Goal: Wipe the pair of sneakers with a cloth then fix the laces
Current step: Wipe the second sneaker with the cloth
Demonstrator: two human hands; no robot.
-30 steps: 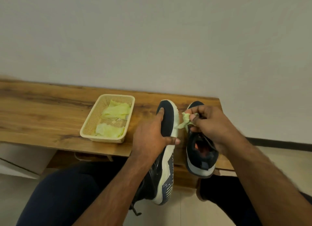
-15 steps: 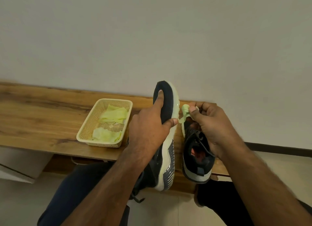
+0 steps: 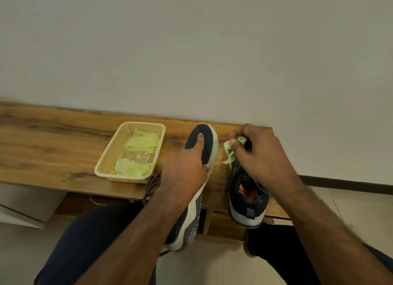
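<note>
My left hand [image 3: 182, 174] grips a dark blue sneaker [image 3: 192, 216] turned on its side, its pale sole edge facing right and its toe resting on the wooden bench [image 3: 53, 148]. Loose laces [image 3: 151, 187] hang to the left of that hand. The second sneaker [image 3: 246, 197] stands upright on the bench's right end, its opening toward me. My right hand [image 3: 261, 159] pinches a small crumpled green cloth [image 3: 229, 153] above that second sneaker's toe, which it hides.
A cream plastic basket [image 3: 110, 157] holding several green cloths sits on the bench left of the sneakers. A plain wall rises behind the bench. My knees in dark trousers are below, over a tiled floor.
The sneaker in my left hand was lifted half a second ago and is now lowered, toe back on the bench. My right hand with the cloth stays by the second sneaker's toe.
</note>
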